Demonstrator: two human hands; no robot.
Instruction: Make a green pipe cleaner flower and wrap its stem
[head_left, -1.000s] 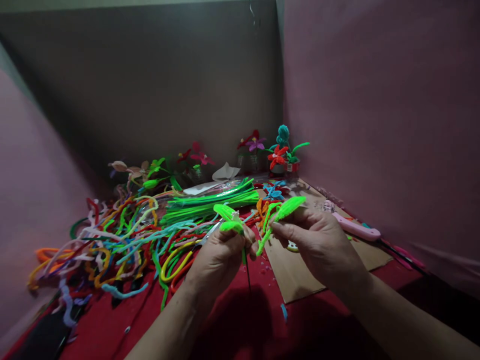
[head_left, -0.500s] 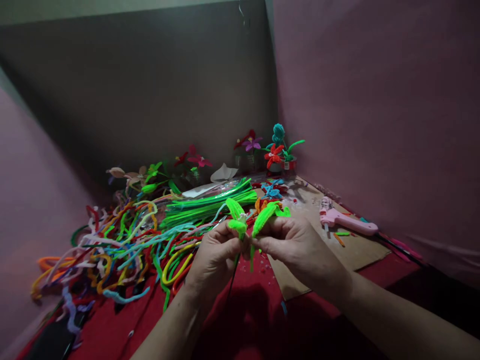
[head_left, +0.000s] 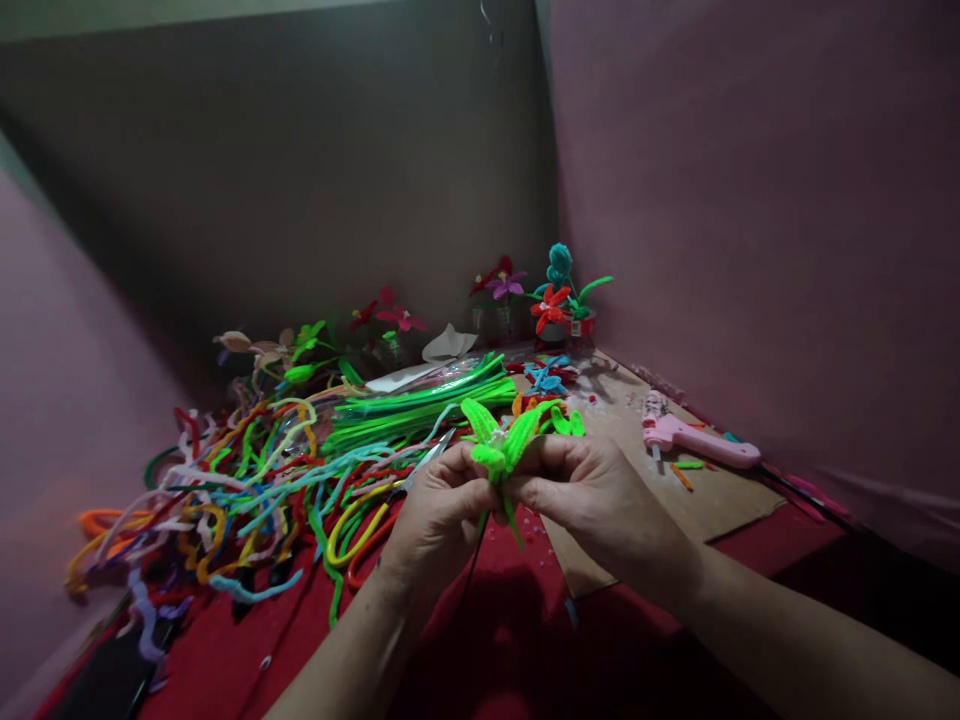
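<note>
A bright green pipe-cleaner flower [head_left: 489,458] with a pale pinkish centre is pinched at its base by my left hand [head_left: 442,505]. A thin dark stem runs down below those fingers. My right hand [head_left: 589,490] is closed on a green pipe-cleaner petal [head_left: 527,435], whose base presses against the flower; its loose green end [head_left: 514,525] hangs below. The two hands meet over the red cloth [head_left: 510,610], thumbs almost touching. Scissors [head_left: 435,455] lie partly hidden behind my left hand.
Tangled coloured pipe cleaners [head_left: 247,510] cover the left side. Behind lies a bundle of green pipe cleaners [head_left: 420,405]. A pink glue gun [head_left: 697,440] rests on cardboard [head_left: 720,500] at right. Finished flowers [head_left: 551,308] stand along the back. A dark flat object [head_left: 112,670] is at lower left.
My right hand's petal has come left against the flower, closing the gap between them. The petal's loose end now slants to the right. The scissors show more.
</note>
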